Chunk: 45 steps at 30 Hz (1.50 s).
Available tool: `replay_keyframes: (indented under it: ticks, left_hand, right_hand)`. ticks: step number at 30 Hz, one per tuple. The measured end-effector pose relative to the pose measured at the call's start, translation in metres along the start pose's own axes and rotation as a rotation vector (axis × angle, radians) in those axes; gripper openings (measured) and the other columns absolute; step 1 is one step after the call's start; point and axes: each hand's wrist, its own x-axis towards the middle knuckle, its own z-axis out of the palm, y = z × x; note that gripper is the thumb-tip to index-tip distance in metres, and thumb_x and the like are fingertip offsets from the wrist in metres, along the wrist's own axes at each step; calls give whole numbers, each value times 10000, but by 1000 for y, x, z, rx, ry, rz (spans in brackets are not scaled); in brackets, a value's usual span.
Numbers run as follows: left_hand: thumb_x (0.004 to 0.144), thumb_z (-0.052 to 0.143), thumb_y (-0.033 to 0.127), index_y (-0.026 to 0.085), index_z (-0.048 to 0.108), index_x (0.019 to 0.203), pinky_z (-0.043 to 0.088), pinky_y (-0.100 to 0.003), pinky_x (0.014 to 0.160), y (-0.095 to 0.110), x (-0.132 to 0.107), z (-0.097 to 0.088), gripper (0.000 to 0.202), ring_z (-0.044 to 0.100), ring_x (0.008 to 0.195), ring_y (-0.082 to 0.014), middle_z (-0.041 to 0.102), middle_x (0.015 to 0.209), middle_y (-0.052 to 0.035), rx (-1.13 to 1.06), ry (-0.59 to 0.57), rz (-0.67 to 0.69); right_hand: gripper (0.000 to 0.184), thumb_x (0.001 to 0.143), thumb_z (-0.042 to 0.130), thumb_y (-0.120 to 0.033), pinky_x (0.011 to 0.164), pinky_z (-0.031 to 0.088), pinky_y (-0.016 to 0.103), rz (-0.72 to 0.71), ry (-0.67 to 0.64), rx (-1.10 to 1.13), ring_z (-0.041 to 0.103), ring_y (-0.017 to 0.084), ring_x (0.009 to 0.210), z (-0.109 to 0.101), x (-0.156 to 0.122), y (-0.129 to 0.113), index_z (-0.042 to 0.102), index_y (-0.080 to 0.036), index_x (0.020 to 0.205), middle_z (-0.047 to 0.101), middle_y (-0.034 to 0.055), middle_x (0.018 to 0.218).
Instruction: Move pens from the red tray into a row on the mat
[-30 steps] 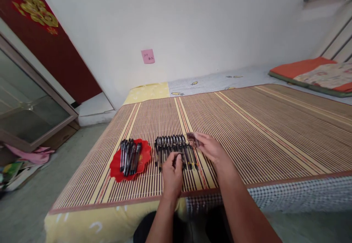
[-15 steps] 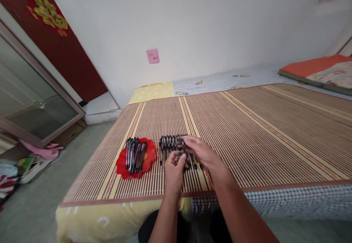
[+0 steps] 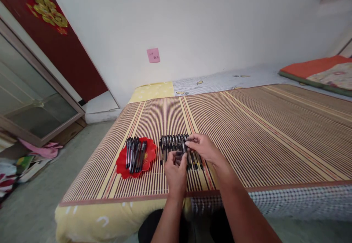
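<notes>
Both my hands are at a row of black-capped pens laid side by side on the striped mat. One pen is held above the right part of the row. My right hand pinches its upper part between thumb and fingers. Lower down, my left hand has its thumb and curled fingers closed around the pen's lower end, which they partly hide. To the left, a red scalloped plate carries several more pens in a loose pile.
The mat covers a bed with yellow bedding hanging over its front edge. An orange-edged folded quilt lies at the far right. A pink note is stuck on the wall. A glass-panelled door stands left.
My right hand has shifted slightly right and now pinches the pen more plainly, uncovering more of the row. My left hand has moved slightly to the right, still by the pen's lower end.
</notes>
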Motion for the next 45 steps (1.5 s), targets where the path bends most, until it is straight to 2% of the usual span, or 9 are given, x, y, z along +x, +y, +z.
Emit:
replay_keyframes:
  ticks: [6, 9, 15, 18, 22, 27, 38, 42, 45]
  left_hand:
    - [892, 599, 444, 182, 616, 967, 495, -271, 649, 3, 1, -3, 274, 629, 700, -171, 658, 792, -30, -18, 13, -14]
    - [901, 580, 445, 181, 616, 968, 486, -267, 635, 2, 2, -4, 274, 623, 699, -171, 651, 791, -30, -15, 8, -14]
    - [931, 542, 429, 182, 613, 973, 490, -273, 648, -3, 4, -3, 260, 619, 698, -169, 649, 801, -31, 4, 5, 0]
    - [937, 537, 418, 186, 611, 978, 496, -273, 663, -6, 5, -4, 246, 632, 731, -174, 650, 819, -34, 3, 13, 5]
    - [938, 538, 422, 186, 614, 981, 489, -258, 615, -7, 7, -6, 251, 622, 673, -164, 641, 779, -24, -5, 15, -6]
    - [940, 532, 428, 191, 609, 970, 492, -253, 605, -7, 8, -7, 251, 615, 649, -159, 633, 754, -14, -16, 12, -9]
    - [946, 525, 428, 189, 610, 940, 475, -249, 607, -6, 8, -8, 253, 619, 638, -159, 641, 719, -11, -5, 10, 1]
    - [944, 527, 423, 187, 612, 933, 470, -245, 596, -6, 8, -7, 251, 610, 621, -153, 633, 709, -6, -21, 11, -2]
    - [948, 521, 416, 186, 607, 929, 473, -244, 587, -5, 8, -7, 246, 598, 606, -147, 626, 702, -2, -35, 13, -2]
  right_hand:
    - [199, 738, 644, -303, 608, 544, 266, -51, 427, -193, 702, 174, 661, -36, 31, 32, 659, -155, 869, 709, 39, 728]
    - [162, 749, 605, -257, 609, 539, 270, -19, 515, -316, 706, 181, 650, -42, 47, 50, 651, -148, 859, 708, 48, 719]
    - [107, 761, 604, -210, 610, 473, 262, 22, 495, -514, 675, 182, 671, -35, 63, 61, 680, -153, 809, 723, 69, 756]
    - [107, 782, 599, -187, 604, 440, 250, 31, 452, -597, 657, 171, 669, -27, 63, 62, 700, -158, 806, 726, 62, 761]
    - [113, 799, 605, -148, 621, 419, 240, 37, 404, -689, 648, 161, 707, -19, 60, 63, 717, -165, 803, 733, 64, 814]
    - [124, 825, 610, -143, 631, 414, 244, 39, 375, -748, 647, 166, 735, -18, 56, 60, 731, -158, 843, 737, 71, 850]
    - [132, 822, 605, -168, 673, 470, 249, 19, 353, -659, 670, 164, 732, -22, 55, 64, 737, -159, 824, 738, 61, 816]
    - [150, 812, 589, -193, 650, 492, 266, 14, 392, -588, 678, 185, 719, -25, 54, 61, 732, -150, 822, 734, 69, 783]
    - [206, 832, 561, -239, 630, 519, 270, 8, 440, -513, 690, 187, 707, -28, 51, 53, 725, -136, 902, 738, 81, 800]
